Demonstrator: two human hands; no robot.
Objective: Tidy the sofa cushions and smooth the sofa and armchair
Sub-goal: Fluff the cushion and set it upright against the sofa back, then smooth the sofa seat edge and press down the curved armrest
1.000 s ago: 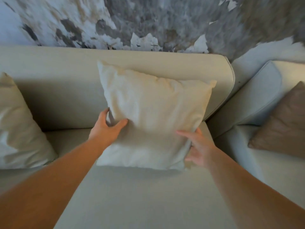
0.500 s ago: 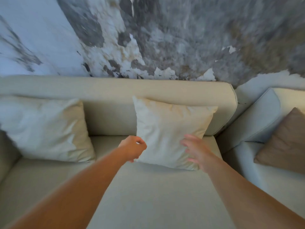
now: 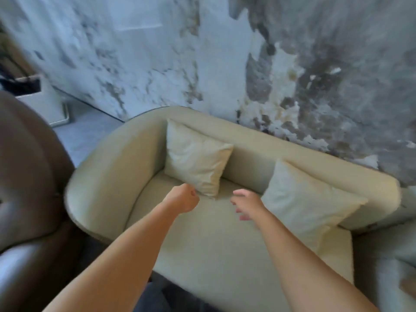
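A beige sofa [image 3: 216,248] fills the middle of the head view. Two cream cushions lean upright against its backrest: the left cushion [image 3: 195,157] in the rounded left corner, the right cushion [image 3: 308,199] near the right end. My left hand [image 3: 183,199] hovers over the seat just below the left cushion, curled into a fist with nothing in it. My right hand [image 3: 246,206] hangs over the seat between the two cushions, fingers loose and apart, blurred, touching neither cushion.
A brown leather armchair [image 3: 29,188] stands at the left, close to the sofa's curved arm. A second pale seat [image 3: 387,266] adjoins at the right edge. Behind the sofa is a mottled grey-white wall [image 3: 225,64]. A white box [image 3: 45,104] sits on the floor at far left.
Both hands have let go of the right cushion and drawn back over the seat. The view has swung left and pulled away, showing the sofa's left arm and the brown armchair.
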